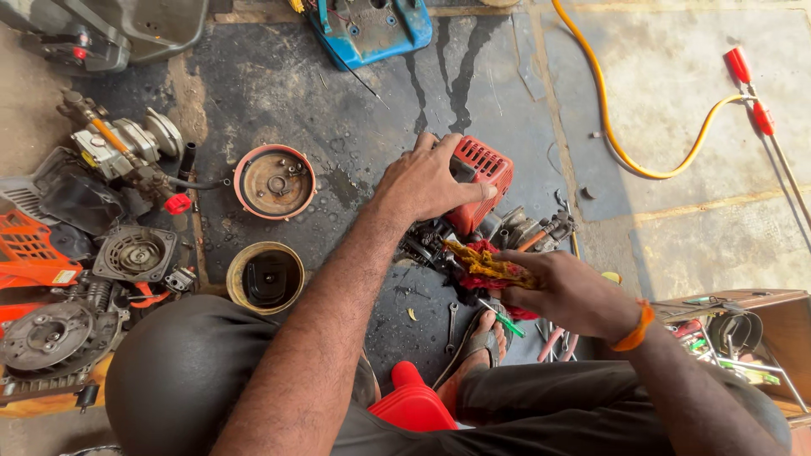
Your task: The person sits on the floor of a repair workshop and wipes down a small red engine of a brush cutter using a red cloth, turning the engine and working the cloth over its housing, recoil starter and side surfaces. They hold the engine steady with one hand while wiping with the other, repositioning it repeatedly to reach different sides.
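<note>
My left hand [427,179] presses down on the red slotted cover [483,169] of a small engine [515,230] that lies on the oily dark floor. My right hand [568,291], an orange band at its wrist, grips a red and yellow rag [488,267] bunched against the engine's near side. A green-handled screwdriver [504,319] pokes out below that hand. My sandalled foot [480,346] rests just under the engine.
Engine parts crowd the left: a round red-rimmed housing [274,181], a tan-rimmed bowl [264,277], a fan cover [135,252], an orange casing [29,251]. A blue machine [372,29] sits at the top, a yellow hose [629,143] curves right, a wooden toolbox [748,325] is at right.
</note>
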A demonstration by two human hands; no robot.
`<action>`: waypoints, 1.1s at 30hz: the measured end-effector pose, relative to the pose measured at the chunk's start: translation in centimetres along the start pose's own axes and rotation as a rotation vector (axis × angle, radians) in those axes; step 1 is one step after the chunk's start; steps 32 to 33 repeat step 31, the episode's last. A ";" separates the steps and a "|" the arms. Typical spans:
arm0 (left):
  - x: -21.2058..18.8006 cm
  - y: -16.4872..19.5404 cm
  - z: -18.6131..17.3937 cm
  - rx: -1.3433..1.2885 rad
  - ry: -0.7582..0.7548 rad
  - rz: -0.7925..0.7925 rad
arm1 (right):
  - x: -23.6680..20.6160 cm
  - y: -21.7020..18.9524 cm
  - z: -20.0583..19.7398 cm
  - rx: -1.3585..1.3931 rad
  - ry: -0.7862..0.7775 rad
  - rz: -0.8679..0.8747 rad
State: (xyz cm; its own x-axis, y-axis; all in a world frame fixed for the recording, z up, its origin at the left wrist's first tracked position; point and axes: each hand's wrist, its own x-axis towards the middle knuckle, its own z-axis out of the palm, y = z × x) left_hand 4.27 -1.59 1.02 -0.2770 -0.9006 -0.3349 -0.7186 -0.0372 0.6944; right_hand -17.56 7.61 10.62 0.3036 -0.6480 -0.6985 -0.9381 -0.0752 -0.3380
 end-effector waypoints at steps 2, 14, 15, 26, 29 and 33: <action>-0.1 0.2 0.2 -0.013 -0.018 -0.016 | -0.5 1.4 0.3 0.283 -0.044 0.010; -1.3 2.6 1.3 0.067 0.043 0.010 | 3.5 -1.4 5.4 0.107 0.675 0.038; -1.4 2.7 1.3 0.061 0.032 -0.001 | 3.8 -1.8 5.8 0.015 0.672 0.056; -1.3 2.8 0.9 0.032 -0.011 -0.027 | 4.3 0.1 6.4 -0.062 0.715 0.023; -0.9 2.0 0.6 0.000 -0.003 -0.025 | 5.4 4.5 5.7 0.374 0.779 -0.095; -0.6 1.2 0.3 -0.045 -0.005 -0.023 | 6.8 8.6 3.9 1.247 0.599 -0.235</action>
